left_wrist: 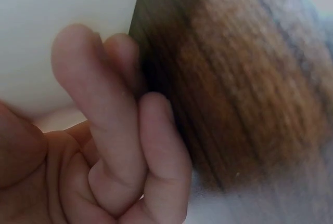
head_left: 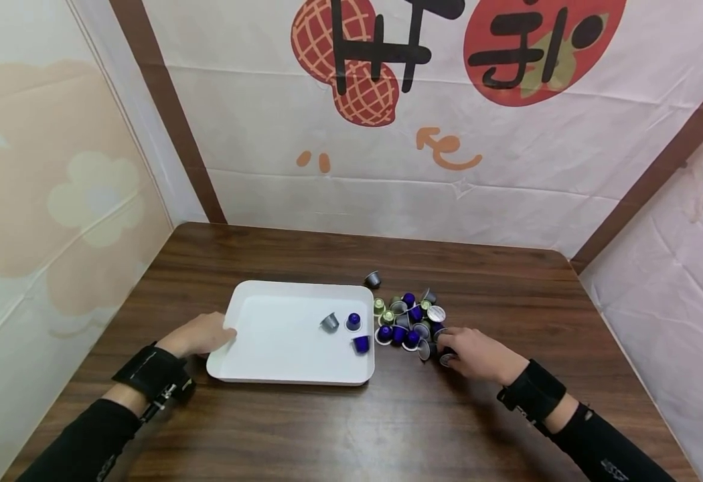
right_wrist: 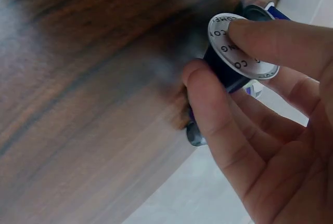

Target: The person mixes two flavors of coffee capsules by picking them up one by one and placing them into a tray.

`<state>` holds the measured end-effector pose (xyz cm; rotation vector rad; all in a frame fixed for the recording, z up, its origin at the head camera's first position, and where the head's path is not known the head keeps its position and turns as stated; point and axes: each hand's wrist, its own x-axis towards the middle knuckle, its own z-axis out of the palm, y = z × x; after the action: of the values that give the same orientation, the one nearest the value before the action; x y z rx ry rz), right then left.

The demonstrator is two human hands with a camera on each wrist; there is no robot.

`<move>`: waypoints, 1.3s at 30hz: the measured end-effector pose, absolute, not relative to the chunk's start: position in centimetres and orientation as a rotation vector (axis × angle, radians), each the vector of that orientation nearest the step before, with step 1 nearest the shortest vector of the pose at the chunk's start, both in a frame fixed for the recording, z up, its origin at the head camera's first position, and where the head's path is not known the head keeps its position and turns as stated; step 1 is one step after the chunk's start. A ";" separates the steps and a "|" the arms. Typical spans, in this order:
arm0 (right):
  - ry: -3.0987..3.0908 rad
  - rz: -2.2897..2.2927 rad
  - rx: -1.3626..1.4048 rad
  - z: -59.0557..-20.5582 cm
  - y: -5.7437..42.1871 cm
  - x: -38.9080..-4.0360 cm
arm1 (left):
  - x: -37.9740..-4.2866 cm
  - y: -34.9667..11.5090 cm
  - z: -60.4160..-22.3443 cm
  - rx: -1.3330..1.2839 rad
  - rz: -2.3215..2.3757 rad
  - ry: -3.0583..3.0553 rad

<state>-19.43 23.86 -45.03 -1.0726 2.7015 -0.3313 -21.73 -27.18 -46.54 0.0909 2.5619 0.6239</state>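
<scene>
My left hand [head_left: 199,333] holds the left edge of a white tray [head_left: 273,335], thumb over the rim. In the left wrist view its fingers [left_wrist: 112,99] curl at the tray's side. A silver coffee capsule [head_left: 330,323] and two blue ones lie in the tray's right half. My right hand [head_left: 485,355] is at the right side of a pile of capsules [head_left: 400,333]. Between thumb and fingers it pinches a dark coffee capsule [right_wrist: 227,52], whose printed pale lid faces the right wrist camera.
The pile of blue, green and silver capsules sits close against the tray's right side. One grey capsule [head_left: 373,280] lies apart behind it, near the tray's back right corner. Beneath everything is a dark wooden table [head_left: 303,435], with a printed cloth [head_left: 255,134] hanging behind its far edge.
</scene>
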 end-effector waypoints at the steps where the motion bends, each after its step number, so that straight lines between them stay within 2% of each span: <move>1: 2.706 -0.332 -1.086 -44.9 23.8 -19.4 | -21.7 -27.2 -46.5 0.093 0.621 2.561; 19: 2.743 -0.334 -1.264 -41.5 18.3 -20.2 | -21.6 -27.4 -46.7 0.096 0.595 2.568; 26: 2.751 -0.357 -1.245 -40.4 15.4 -20.7 | -21.6 -27.2 -46.7 0.107 0.610 2.581; 39: 2.604 -0.319 -1.458 -40.9 9.0 -19.8 | -21.9 -27.3 -46.8 0.112 0.604 2.587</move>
<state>-19.77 9.03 -40.89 -1.4583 2.6044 -0.3188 -21.85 -27.30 -46.83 0.1118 2.5868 0.6038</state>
